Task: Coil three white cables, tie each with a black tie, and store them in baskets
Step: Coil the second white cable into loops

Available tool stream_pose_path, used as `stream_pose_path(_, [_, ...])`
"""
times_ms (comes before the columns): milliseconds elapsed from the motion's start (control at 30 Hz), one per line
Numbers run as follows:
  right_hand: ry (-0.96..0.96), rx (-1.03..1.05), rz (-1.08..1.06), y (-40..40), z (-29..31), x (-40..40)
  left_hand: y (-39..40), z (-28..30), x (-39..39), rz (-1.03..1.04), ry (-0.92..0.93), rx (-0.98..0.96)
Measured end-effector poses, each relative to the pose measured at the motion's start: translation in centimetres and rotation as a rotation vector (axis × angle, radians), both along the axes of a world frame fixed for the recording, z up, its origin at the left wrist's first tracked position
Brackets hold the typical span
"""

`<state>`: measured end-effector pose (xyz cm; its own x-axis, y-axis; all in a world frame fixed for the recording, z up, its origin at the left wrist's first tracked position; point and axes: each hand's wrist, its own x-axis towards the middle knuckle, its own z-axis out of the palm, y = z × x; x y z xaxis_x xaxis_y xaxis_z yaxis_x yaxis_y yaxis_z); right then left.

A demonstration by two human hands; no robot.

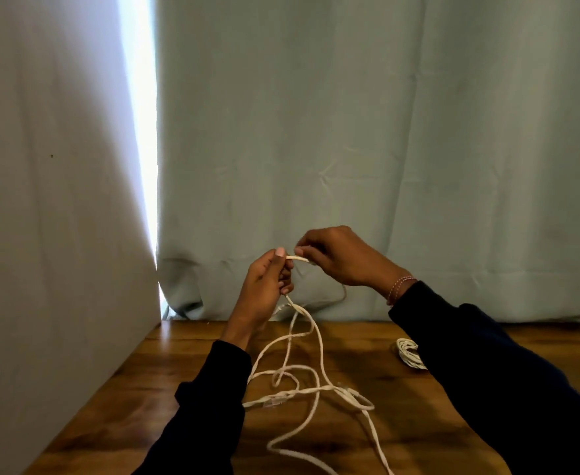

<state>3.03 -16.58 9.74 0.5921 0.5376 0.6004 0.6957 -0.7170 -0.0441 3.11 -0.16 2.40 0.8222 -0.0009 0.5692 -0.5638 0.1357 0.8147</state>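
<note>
A loose white cable (317,351) hangs from both raised hands and sprawls in loops over the wooden table (151,382). My left hand (264,286) grips the cable, with a short stretch sticking out between thumb and fingers. My right hand (340,258) pinches that same stretch just to the right. A clear plug (273,402) on the cable lies on the table below. A second white cable (408,353), coiled, lies at the right, partly hidden behind my right sleeve. No black tie or basket is in view.
A pale green curtain (367,132) hangs along the back of the table. A white wall panel (48,200) closes off the left side. Light comes through the gap between them.
</note>
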Motion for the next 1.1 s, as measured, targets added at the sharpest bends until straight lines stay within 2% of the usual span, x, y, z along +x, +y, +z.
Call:
stream_pose_path(133, [0.214,0.09,0.004,-0.3,1.0,-0.6,0.4,-0.1,0.0,0.015,-0.021,0.048])
stream_pose_path(233, [0.227,0.01,0.007,0.6,0.4,-0.9,0.1,0.0,-0.1,0.024,-0.053,0.089])
stream_pose_path(300, [0.293,0.08,0.038,0.5,0.4,-1.1,-0.2,0.0,-0.2,0.025,-0.063,0.056])
stream_pose_path(333, [0.284,0.094,0.046,0.4,0.5,-1.2,-0.3,0.0,-0.3,0.015,-0.055,0.028])
stream_pose_path(433, [0.098,0.11,0.013,0.3,0.8,-1.3,-0.1,0.0,-0.6,-0.085,-0.019,-0.032])
stream_pose_path(500, [0.026,0.303,0.027,0.1,1.2,-1.3,0.1,-0.3,-0.4,-0.109,0.006,-0.016])
stream_pose_path(600, [-0.11,0.763,0.04,-1.0,3.1,-1.3,0.0,-1.2,0.1,-0.115,0.012,-0.009])
stream_pose_path(633, [-0.159,0.858,0.032,-1.2,3.8,-1.4,0.0,-1.5,0.3,-0.108,0.004,-0.006])
stream_pose_path(800, [-0.272,1.038,0.029,-1.2,3.8,-1.6,0.0,-1.5,0.5,-0.031,-0.01,0.058])
stream_pose_path(867, [-0.215,0.964,-0.025,-2.0,3.6,-1.0,-0.1,-1.6,0.3,-0.018,-0.007,0.046])
stream_pose_path(900, [-0.204,0.864,-0.082,-2.3,3.3,-0.8,-0.1,-1.6,0.2,-0.01,-0.007,0.038])
stream_pose_path(967, [-0.324,0.53,-0.202,-2.8,2.7,-0.5,-0.1,-1.4,0.1,0.008,-0.007,0.034])
stream_pose_path(1033, [-0.455,0.223,-0.193,-2.4,2.1,-0.7,-0.3,-1.2,0.0,0.035,-0.016,0.047])
stream_pose_path(1067, [-0.4,0.146,-0.136,-1.7,1.9,-1.2,-0.5,-1.0,-0.1,0.052,-0.019,0.054])
stream_pose_path(1100, [-0.261,0.101,-0.088,-0.9,1.7,-1.8,-0.7,-0.9,-0.1,0.074,-0.023,0.059])
